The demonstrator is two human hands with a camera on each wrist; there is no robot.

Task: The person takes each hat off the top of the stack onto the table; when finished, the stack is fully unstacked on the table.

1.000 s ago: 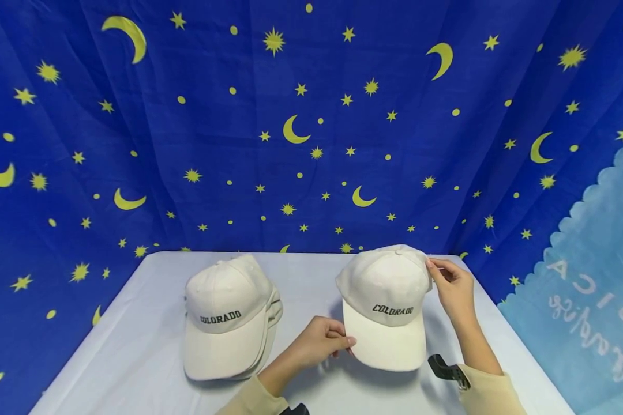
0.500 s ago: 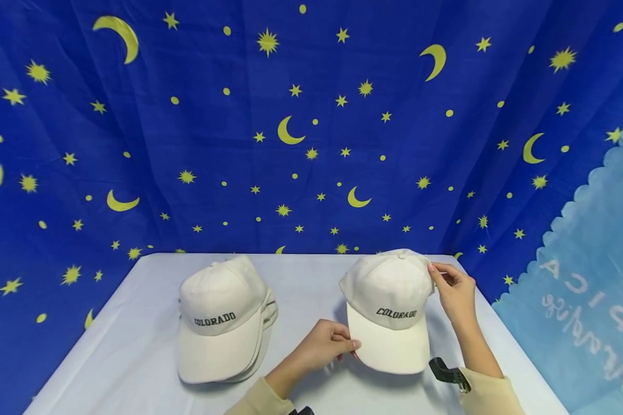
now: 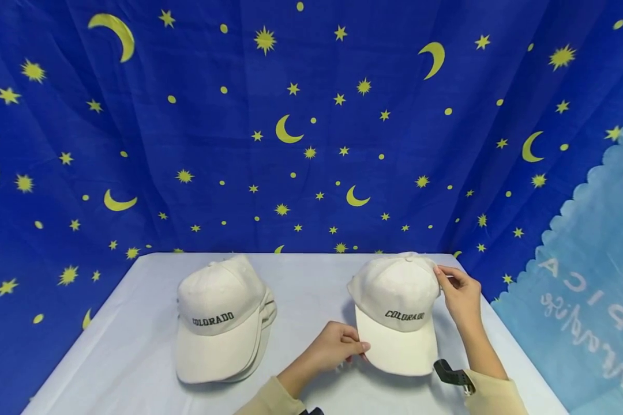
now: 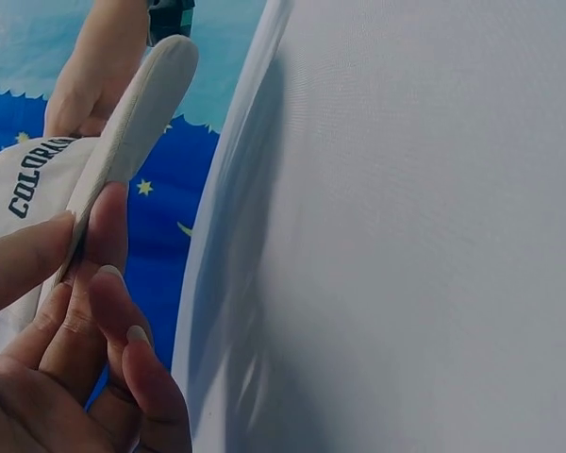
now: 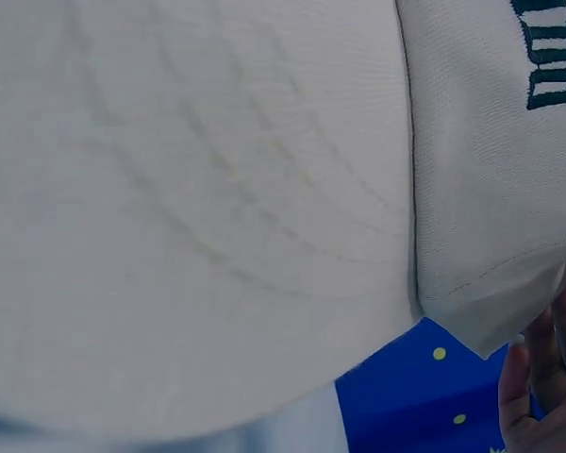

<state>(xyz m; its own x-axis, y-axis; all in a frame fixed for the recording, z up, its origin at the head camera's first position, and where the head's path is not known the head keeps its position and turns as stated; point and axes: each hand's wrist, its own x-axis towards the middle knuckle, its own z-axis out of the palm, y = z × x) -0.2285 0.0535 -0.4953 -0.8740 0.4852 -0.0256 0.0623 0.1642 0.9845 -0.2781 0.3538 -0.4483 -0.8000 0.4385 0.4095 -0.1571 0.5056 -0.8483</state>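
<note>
Cap (image 3: 396, 297) held two-handed: left hand (image 3: 337, 346) pinching brim (image 3: 401, 349), right hand (image 3: 462, 293) pinching its side; shifting it likely needs both together.

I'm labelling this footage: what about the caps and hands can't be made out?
Lower caps: head view, mostly hidden by the top cap.
Lettering on held cap: right wrist view, cut off by the upper edge.
Right hand: right wrist view, cut off by the right edge.

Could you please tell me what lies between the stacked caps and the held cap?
The head view shows the left hand there, pinching the brim, with bare white tablecloth beyond.
</note>
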